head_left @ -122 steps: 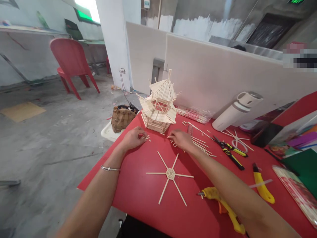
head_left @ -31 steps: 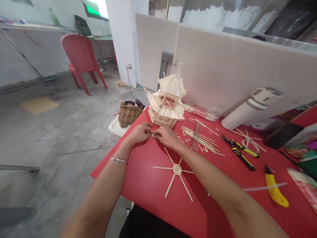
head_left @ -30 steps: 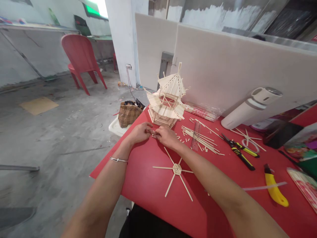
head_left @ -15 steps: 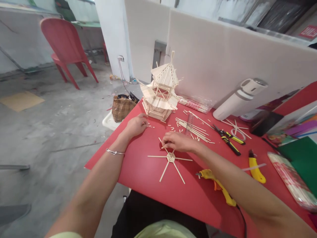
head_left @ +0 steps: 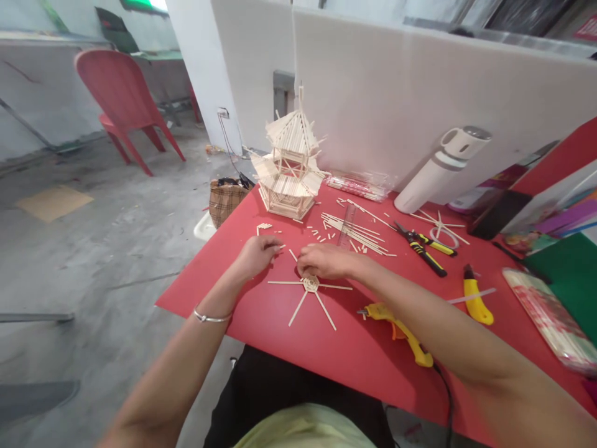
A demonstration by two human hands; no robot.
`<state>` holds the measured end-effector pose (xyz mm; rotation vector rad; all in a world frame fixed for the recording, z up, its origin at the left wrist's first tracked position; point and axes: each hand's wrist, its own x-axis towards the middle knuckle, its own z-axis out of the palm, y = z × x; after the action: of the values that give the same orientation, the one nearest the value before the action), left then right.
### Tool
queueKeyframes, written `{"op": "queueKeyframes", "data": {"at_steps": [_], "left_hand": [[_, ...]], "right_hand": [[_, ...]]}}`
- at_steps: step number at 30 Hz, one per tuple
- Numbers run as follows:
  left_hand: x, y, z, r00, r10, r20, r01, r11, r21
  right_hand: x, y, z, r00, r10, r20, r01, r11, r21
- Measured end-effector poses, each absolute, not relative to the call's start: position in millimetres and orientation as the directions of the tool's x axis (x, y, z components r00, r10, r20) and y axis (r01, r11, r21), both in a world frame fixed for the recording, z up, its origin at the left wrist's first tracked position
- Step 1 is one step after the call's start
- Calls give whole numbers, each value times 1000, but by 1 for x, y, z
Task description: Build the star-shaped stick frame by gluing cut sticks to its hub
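Observation:
A star-shaped frame of thin wooden sticks, with a webbed hub and several spokes, lies flat on the red tabletop. My right hand is closed at the hub's far edge; its fingertips are hidden, so what they hold, if anything, cannot be seen. To the left, my left hand pinches a short stick piece between thumb and fingers, just above the table. Beyond it lie more short stick pieces. A tiered stick pagoda stands at the back.
A yellow glue gun lies beneath my right forearm, its cord trailing off the front edge. Rightward are longer sticks, a clear ruler, pliers, a yellow cutter, a white flask and bagged sticks.
My left hand has come away from the short pieces towards the star frame, with a short stick now showing in its pinch. My right hand has moved closer over the hub. The view has shifted slightly.

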<state>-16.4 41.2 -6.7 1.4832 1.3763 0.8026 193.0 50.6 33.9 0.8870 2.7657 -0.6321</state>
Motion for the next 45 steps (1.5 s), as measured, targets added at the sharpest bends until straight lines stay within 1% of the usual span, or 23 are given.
{"op": "queueKeyframes", "data": {"at_steps": [2, 5, 10, 14, 16, 20, 25, 27, 29, 32, 35, 40, 45], "left_hand": [[-14, 36, -5, 202, 967, -155, 437, 53, 898], [-10, 33, -3, 231, 955, -188, 472, 59, 880], [-6, 32, 1, 278, 904, -325, 472, 166, 866], [-6, 33, 2, 273, 921, -277, 566, 79, 821], [-6, 33, 3, 289, 912, -292, 585, 73, 808], [-2, 32, 11, 352, 839, -415, 508, 201, 837], [5, 31, 19, 307, 773, -556, 379, 436, 816], [4, 33, 20, 337, 732, -593, 323, 501, 803], [3, 35, 20, 417, 675, -609, 293, 534, 793], [1, 39, 22, 512, 593, -622, 320, 540, 778], [2, 43, 24, 538, 543, -644, 382, 524, 761], [7, 46, 22, 527, 537, -659, 424, 505, 752], [11, 48, 21, 536, 519, -666, 417, 524, 743]], "right_hand": [[192, 53, 34, -819, 486, -304, 571, 744, -348], [193, 57, 32, -832, 457, -315, 551, 751, -364], [195, 64, 27, -849, 425, -315, 525, 746, -410], [196, 69, 22, -864, 392, -316, 501, 736, -455], [195, 72, 20, -869, 379, -318, 492, 728, -477], [193, 78, 16, -878, 354, -322, 477, 707, -523], [195, 80, 15, -887, 334, -319, 461, 675, -575], [198, 79, 18, -888, 340, -310, 460, 664, -589], [200, 79, 22, -886, 358, -294, 463, 658, -594], [204, 78, 30, -881, 392, -265, 470, 656, -590], [205, 76, 36, -877, 412, -249, 475, 661, -581], [204, 66, 41, -863, 452, -225, 495, 669, -554], [207, 53, 45, -807, 568, -163, 564, 658, -498]]}}
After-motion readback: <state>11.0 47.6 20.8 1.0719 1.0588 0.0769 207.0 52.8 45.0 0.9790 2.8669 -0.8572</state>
